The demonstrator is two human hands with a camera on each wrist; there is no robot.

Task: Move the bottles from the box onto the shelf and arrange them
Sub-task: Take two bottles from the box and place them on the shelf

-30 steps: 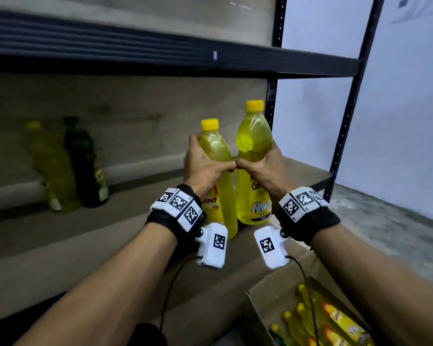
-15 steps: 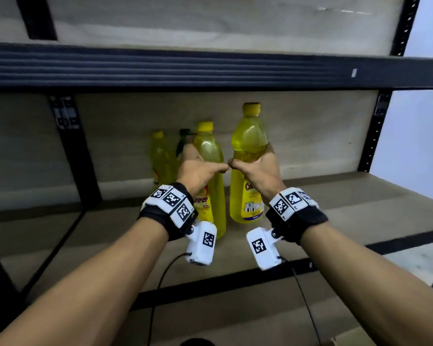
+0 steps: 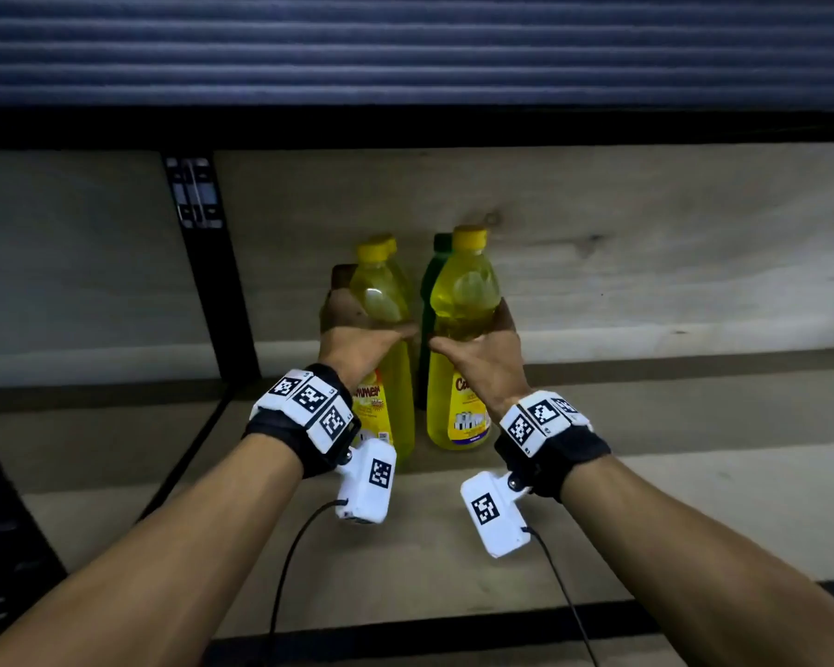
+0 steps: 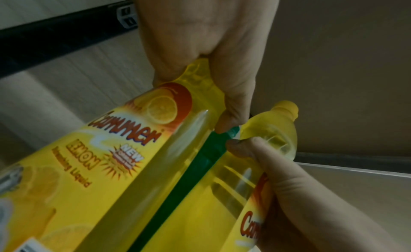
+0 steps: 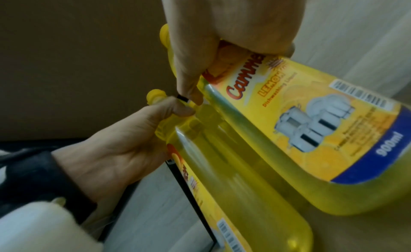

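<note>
Two yellow dish-liquid bottles stand upright side by side, low at the shelf board. My left hand grips the left bottle at its shoulder, thumb in front. My right hand grips the right bottle the same way. Close behind them stand another yellow bottle and a green bottle. In the left wrist view my left hand wraps the yellow bottle, with the green bottle behind. In the right wrist view my right hand holds its bottle. Whether the bases touch the board is unclear.
The upper shelf's dark front edge hangs low over the bottle caps. A black upright post stands to the left of the bottles. The pale back panel is close behind them. The box is out of view.
Both hands have carried their bottles left and deeper into the shelf, up to the yellow and green bottles at the back. The two held bottles are slightly further apart. The box has left the view.
</note>
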